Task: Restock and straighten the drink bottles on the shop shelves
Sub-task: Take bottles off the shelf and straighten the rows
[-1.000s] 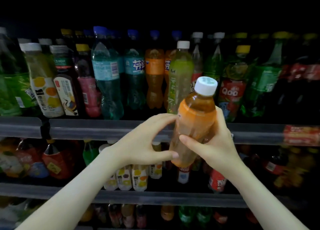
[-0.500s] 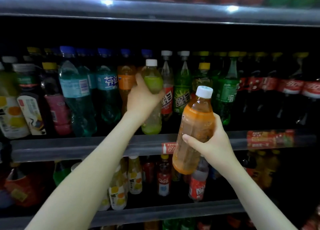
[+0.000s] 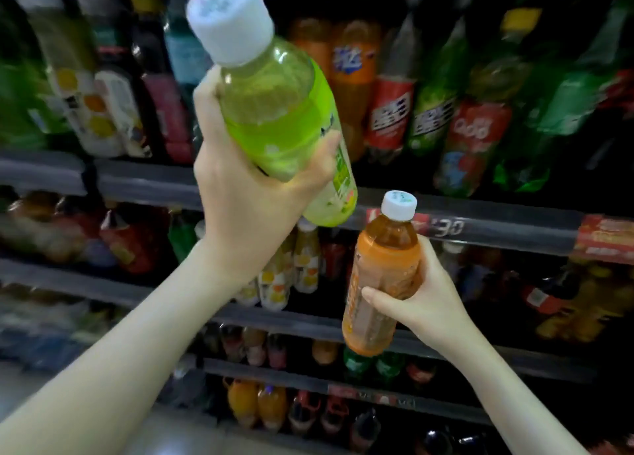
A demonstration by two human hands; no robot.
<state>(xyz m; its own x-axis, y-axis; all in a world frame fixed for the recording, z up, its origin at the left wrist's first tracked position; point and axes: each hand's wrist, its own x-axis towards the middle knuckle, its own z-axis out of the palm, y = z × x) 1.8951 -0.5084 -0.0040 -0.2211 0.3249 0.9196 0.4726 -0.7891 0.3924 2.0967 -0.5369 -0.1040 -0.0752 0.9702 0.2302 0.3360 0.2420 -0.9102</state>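
The left hand (image 3: pixel 247 194) grips a green bottle (image 3: pixel 274 111) round its middle, held high and close to the camera in front of the top shelf. Its fingers (image 3: pixel 206 97) curl round the bottle's left side and the thumb lies across the label on the right. The bottle is tilted, its white cap (image 3: pixel 230 19) leaning up and to the left and its base pointing down to the right, clear of the shelf. Lower and to the right, the right hand (image 3: pixel 429 303) holds an orange bottle (image 3: pixel 380 283) almost upright, thumb pressed across the front of the label and the other fingers wrapped behind. This bottle's small white cap (image 3: pixel 399 206) is level with the grey front rail (image 3: pixel 137 183) of the top shelf, and its base hangs in front of the rail of the shelf below (image 3: pixel 103 283). The two bottles are near each other but apart. Behind them the top shelf carries a blurred row of drinks: a pale bottle with a fruit label (image 3: pixel 82 94) at the left, an orange soda (image 3: pixel 353 67), a red-labelled bottle (image 3: pixel 389 115) and a Qoo bottle (image 3: pixel 473 135). A red tag (image 3: pixel 603 235) sits on the rail at far right. On the shelf below, small juice bottles (image 3: pixel 305 259) stand just beside the left wrist.
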